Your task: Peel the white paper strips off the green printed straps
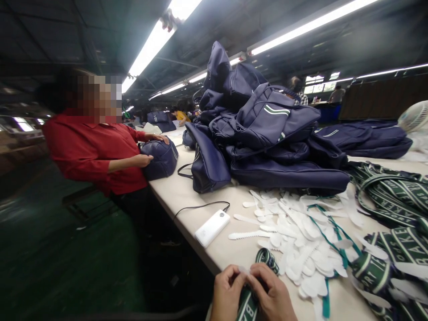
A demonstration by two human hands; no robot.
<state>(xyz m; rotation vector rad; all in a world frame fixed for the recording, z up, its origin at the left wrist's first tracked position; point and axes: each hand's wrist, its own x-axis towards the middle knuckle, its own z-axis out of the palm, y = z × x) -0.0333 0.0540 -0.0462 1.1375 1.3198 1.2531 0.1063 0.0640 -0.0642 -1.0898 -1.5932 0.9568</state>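
Note:
My left hand (226, 292) and my right hand (271, 292) meet at the table's near edge. Both pinch a small white plastic piece (245, 270) over a green woven strap with white lettering (249, 303) that runs down between them. The strap loops up just beyond my right hand (267, 257). A heap of white serrated plastic pieces (297, 236) lies right of my hands on the cream table (187, 196).
A white power bank (211, 227) with a black cable lies near the table edge. Navy bags (267, 133) are piled high behind. Green straps (391, 200) fill the right side. A person in a red shirt (96, 151) handles a navy bag (160, 158) at left.

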